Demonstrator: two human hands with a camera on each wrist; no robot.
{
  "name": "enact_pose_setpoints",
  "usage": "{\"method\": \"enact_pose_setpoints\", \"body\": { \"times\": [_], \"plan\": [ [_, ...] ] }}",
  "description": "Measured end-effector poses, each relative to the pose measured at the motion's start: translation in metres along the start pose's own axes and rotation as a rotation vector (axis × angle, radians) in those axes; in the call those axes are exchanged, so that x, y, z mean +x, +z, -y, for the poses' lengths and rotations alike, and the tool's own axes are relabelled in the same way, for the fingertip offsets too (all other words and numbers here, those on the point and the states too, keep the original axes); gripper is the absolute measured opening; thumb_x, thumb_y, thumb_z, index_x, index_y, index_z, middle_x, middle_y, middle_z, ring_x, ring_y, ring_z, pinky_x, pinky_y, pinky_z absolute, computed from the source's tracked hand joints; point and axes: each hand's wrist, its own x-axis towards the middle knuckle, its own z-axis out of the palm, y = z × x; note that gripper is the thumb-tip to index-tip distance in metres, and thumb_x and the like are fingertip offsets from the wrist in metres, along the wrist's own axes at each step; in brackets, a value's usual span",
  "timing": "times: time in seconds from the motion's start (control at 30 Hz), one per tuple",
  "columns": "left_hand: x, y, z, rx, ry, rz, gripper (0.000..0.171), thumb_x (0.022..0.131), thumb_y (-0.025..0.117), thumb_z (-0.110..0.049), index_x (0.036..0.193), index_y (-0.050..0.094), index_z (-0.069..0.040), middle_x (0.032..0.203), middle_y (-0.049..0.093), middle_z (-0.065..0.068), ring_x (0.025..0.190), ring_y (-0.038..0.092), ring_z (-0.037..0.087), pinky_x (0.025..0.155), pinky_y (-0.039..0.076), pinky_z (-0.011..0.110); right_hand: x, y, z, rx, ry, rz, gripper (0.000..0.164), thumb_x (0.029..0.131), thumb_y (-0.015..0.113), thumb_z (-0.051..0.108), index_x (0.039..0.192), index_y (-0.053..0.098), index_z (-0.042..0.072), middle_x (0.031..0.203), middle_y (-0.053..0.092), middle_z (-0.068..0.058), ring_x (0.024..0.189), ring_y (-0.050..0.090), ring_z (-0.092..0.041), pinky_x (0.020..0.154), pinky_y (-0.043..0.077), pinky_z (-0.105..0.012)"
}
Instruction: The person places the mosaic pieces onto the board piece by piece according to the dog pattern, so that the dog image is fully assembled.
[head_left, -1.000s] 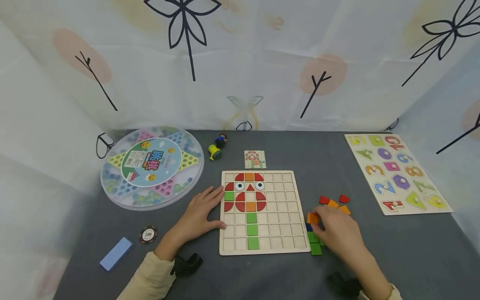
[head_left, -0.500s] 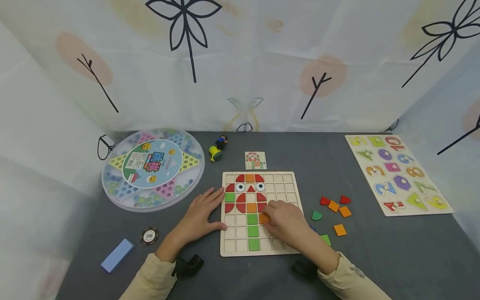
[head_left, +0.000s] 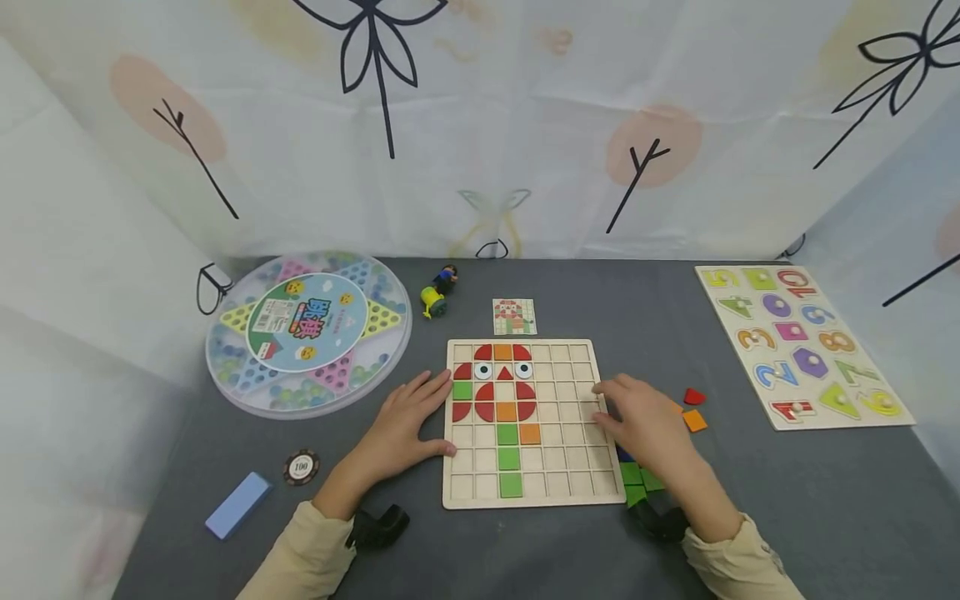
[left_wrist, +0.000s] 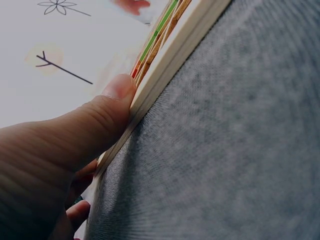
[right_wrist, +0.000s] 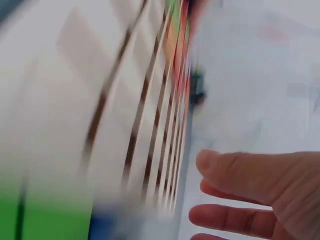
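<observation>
A wooden grid board (head_left: 566, 467) lies mid-table with red, orange and green tiles and two eye tiles set in its cells. An orange square tile (head_left: 530, 433) sits right of the top tile in the green column. My left hand (head_left: 401, 429) rests at the board's left edge, fingers spread; its thumb (left_wrist: 120, 90) touches the edge in the left wrist view. My right hand (head_left: 648, 421) is over the board's right edge with nothing between its relaxed fingers (right_wrist: 240, 172). Loose green tiles (head_left: 637, 477) lie below it, partly hidden by the wrist.
A red tile (head_left: 694, 397) and an orange tile (head_left: 695, 421) lie right of the hand. A small pattern card (head_left: 514, 317) and toy figures (head_left: 433, 300) are behind the board. Around them are a round game box (head_left: 247, 387), number board (head_left: 810, 350), chip (head_left: 302, 467) and blue block (head_left: 237, 505).
My right hand took an orange square from the pile, set it into the board beside the green column, let go and moved back right. The left hand stayed at the left edge.
</observation>
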Motion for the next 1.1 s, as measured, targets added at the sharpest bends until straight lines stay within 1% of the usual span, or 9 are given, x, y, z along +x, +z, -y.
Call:
{"method": "enact_pose_setpoints", "body": {
  "times": [0.13, 0.27, 0.43, 0.6, 0.7, 0.8, 0.87, 0.97, 1.1],
  "plan": [
    [0.001, 0.0, 0.0, 0.006, 0.0, -0.001, 0.09, 0.069, 0.069, -0.048, 0.141, 0.026, -0.016, 0.147, 0.02, -0.002, 0.135, 0.012, 0.026, 0.103, 0.012, 0.055, -0.012, -0.007, -0.045, -0.044, 0.115, -0.012, 0.035, 0.07, 0.075, 0.021, 0.1, 0.065, 0.007, 0.088, 0.059, -0.01, 0.067, 0.056, -0.022, 0.051, 0.044, -0.035],
    [0.002, 0.0, -0.001, 0.009, 0.002, 0.002, 0.09, 0.069, 0.069, -0.049, 0.141, 0.027, -0.016, 0.147, 0.02, -0.003, 0.136, 0.012, 0.026, 0.103, 0.012, 0.054, -0.022, -0.014, -0.07, -0.063, 0.195, 0.056, 0.035, 0.071, 0.074, 0.019, 0.1, 0.063, 0.003, 0.084, 0.054, -0.012, 0.059, 0.05, -0.02, 0.049, 0.042, -0.035],
    [0.001, -0.001, -0.003, 0.004, -0.003, 0.01, 0.09, 0.069, 0.069, -0.049, 0.141, 0.027, -0.016, 0.147, 0.02, -0.002, 0.135, 0.012, 0.026, 0.103, 0.012, 0.055, -0.028, -0.015, -0.078, -0.051, 0.238, 0.129, 0.03, 0.073, 0.072, 0.018, 0.096, 0.063, 0.001, 0.081, 0.05, -0.011, 0.055, 0.043, -0.016, 0.047, 0.038, -0.031],
    [0.001, -0.001, -0.005, 0.012, 0.001, 0.007, 0.09, 0.069, 0.069, -0.048, 0.141, 0.028, -0.015, 0.147, 0.021, -0.001, 0.135, 0.013, 0.027, 0.102, 0.013, 0.055, -0.029, -0.015, -0.078, -0.056, 0.239, 0.137, 0.026, 0.074, 0.071, 0.017, 0.093, 0.062, 0.001, 0.079, 0.05, -0.009, 0.056, 0.043, -0.016, 0.047, 0.037, -0.031],
    [0.001, -0.002, -0.005, 0.011, 0.004, 0.005, 0.09, 0.069, 0.069, -0.048, 0.141, 0.028, -0.014, 0.147, 0.021, -0.001, 0.135, 0.014, 0.028, 0.102, 0.013, 0.055, -0.028, -0.017, -0.072, -0.053, 0.233, 0.142, 0.027, 0.073, 0.071, 0.016, 0.093, 0.061, 0.002, 0.078, 0.052, -0.007, 0.058, 0.044, -0.017, 0.049, 0.038, -0.032],
    [0.0, -0.001, -0.004, 0.008, 0.008, 0.002, 0.09, 0.069, 0.069, -0.048, 0.141, 0.028, -0.014, 0.147, 0.021, -0.001, 0.135, 0.014, 0.028, 0.102, 0.013, 0.055, -0.026, -0.018, -0.058, -0.042, 0.193, 0.116, 0.028, 0.071, 0.072, 0.017, 0.094, 0.061, 0.003, 0.08, 0.055, -0.007, 0.06, 0.047, -0.016, 0.05, 0.042, -0.034],
    [0.0, -0.001, -0.003, 0.008, 0.009, 0.0, 0.09, 0.069, 0.069, -0.048, 0.141, 0.028, -0.014, 0.147, 0.021, -0.001, 0.135, 0.014, 0.028, 0.102, 0.013, 0.055, -0.025, -0.017, -0.044, -0.025, 0.129, 0.08, 0.027, 0.071, 0.073, 0.018, 0.093, 0.063, 0.006, 0.083, 0.057, -0.004, 0.062, 0.05, -0.014, 0.051, 0.043, -0.032],
    [0.0, 0.0, -0.002, 0.015, 0.006, -0.002, 0.09, 0.069, 0.069, -0.048, 0.141, 0.027, -0.015, 0.147, 0.021, -0.001, 0.135, 0.013, 0.027, 0.102, 0.013, 0.055, -0.021, -0.011, -0.018, 0.018, -0.027, 0.03, 0.024, 0.07, 0.074, 0.02, 0.091, 0.065, 0.012, 0.082, 0.057, 0.003, 0.062, 0.05, -0.008, 0.051, 0.042, -0.024],
    [0.0, 0.001, -0.001, 0.024, -0.002, -0.004, 0.09, 0.069, 0.069, -0.049, 0.141, 0.027, -0.015, 0.147, 0.021, -0.002, 0.135, 0.013, 0.027, 0.102, 0.013, 0.055, -0.015, -0.001, 0.019, 0.073, -0.246, 0.016, 0.023, 0.07, 0.075, 0.024, 0.09, 0.065, 0.018, 0.081, 0.056, 0.009, 0.063, 0.048, -0.003, 0.054, 0.042, -0.019]
  ]
}}
